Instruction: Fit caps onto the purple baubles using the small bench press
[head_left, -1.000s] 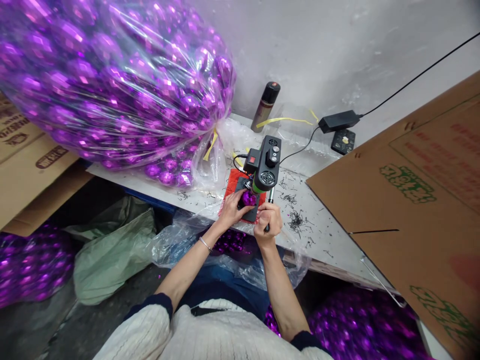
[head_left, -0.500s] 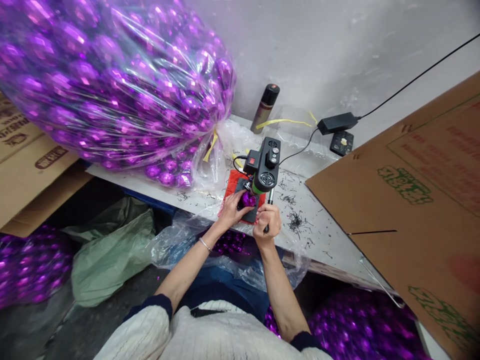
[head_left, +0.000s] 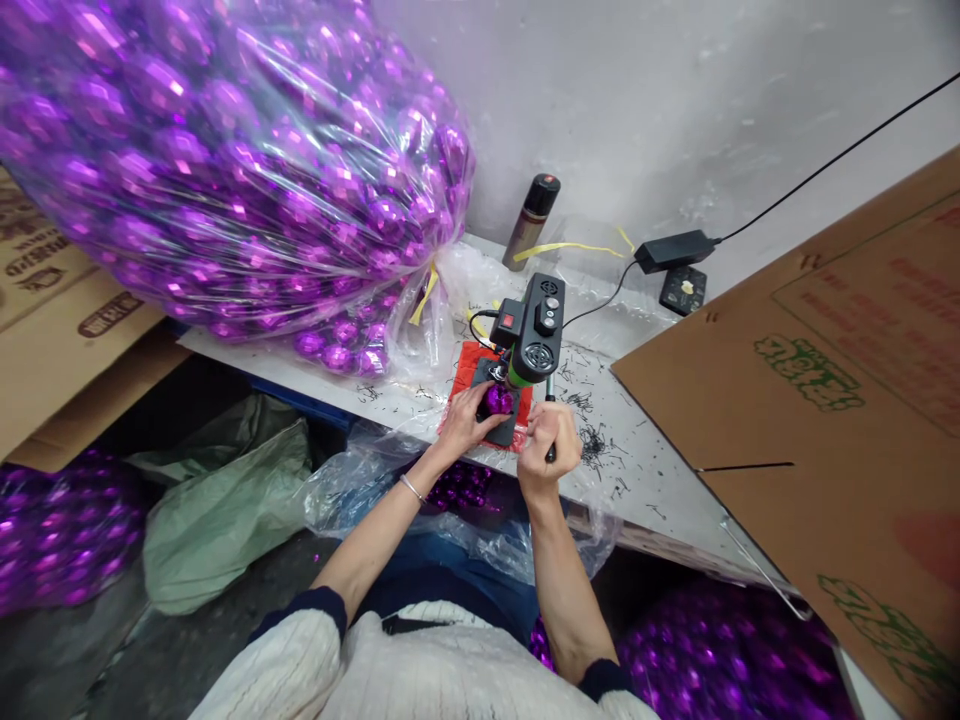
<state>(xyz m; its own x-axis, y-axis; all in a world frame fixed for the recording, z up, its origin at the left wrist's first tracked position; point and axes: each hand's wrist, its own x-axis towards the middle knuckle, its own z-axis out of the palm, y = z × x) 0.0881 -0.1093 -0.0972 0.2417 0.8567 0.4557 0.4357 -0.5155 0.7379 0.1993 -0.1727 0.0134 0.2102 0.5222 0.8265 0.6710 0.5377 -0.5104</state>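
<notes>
My left hand [head_left: 466,420] is closed around a shiny purple ball [head_left: 499,399], fingers on its far side and thumb on its near side. The ball sits beneath the head of a small black bench press [head_left: 541,325], over its dark base plate [head_left: 502,432]. A red cloth [head_left: 465,366] lies under the base. To the right of the press, my right hand [head_left: 551,440] is wrapped in a fist round the black-handled lever [head_left: 551,453]. The upper part of the ball is hidden by the press head.
A large clear bag of purple balls [head_left: 300,200] stands at the back left. Behind the press are a spray can [head_left: 531,222] and a black power adapter [head_left: 675,250]. Black clippings [head_left: 592,440] litter the tabletop. A cardboard box [head_left: 825,400] borders the right side.
My right hand has moved a little to the right with the lever handle. My left hand still holds the purple ball under the press. The whole view has shifted slightly.
</notes>
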